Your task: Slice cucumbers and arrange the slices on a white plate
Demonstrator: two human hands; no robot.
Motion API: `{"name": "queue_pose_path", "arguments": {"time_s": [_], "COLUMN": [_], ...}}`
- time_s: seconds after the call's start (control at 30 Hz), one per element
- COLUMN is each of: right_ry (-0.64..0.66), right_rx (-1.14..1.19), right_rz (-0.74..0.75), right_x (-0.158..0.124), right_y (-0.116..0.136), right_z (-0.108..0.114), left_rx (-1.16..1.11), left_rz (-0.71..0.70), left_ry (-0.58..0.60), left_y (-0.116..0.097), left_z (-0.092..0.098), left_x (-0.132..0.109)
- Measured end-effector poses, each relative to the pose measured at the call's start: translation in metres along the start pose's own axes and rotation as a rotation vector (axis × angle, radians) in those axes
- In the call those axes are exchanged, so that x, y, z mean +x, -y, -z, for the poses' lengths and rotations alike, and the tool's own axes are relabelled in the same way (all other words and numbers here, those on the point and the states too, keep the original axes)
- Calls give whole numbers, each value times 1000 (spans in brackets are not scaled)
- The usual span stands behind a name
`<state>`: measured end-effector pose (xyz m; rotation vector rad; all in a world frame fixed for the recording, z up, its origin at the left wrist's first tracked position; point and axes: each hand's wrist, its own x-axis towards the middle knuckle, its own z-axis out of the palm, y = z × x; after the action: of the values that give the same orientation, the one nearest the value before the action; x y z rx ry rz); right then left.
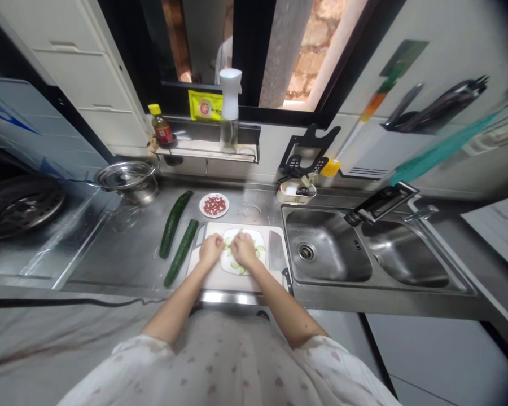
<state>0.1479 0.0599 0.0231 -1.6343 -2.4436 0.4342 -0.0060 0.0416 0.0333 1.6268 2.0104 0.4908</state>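
Note:
A white plate (pixel 250 268) with several pale green slices lies on the cutting board (pixel 220 282). My left hand (pixel 212 248) is at the plate's left edge, its fingers pinched together. Over the plate, my right hand (pixel 242 248) has its fingers curled together close to the left one. A small pale green piece seems to lie between the fingertips, too small to make out surely. On the board's right side rests a knife (pixel 275 251) with a black handle. Two whole cucumbers (pixel 175 223) (pixel 181 252) lie left of the board.
Behind the board stands a small plate of chopped red pieces (pixel 214 205). A lidded steel pot (pixel 131 180) is at the back left. To the right is a double sink (pixel 328 245) with a faucet (pixel 421 213). A shelf (pixel 203 151) holds bottles above the counter.

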Motion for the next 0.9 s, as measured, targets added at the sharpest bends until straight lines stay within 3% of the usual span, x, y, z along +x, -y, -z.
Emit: {"name": "queue_pose_path", "arguments": {"time_s": [0.9], "right_ry": [16], "right_rx": [-71], "right_rz": [-14], "right_x": [4], "right_y": [3], "right_z": [-10], "left_rx": [118], "left_rz": [-43], "left_ry": [8], "left_y": [-4], "left_z": [-5], "left_x": [0]}}
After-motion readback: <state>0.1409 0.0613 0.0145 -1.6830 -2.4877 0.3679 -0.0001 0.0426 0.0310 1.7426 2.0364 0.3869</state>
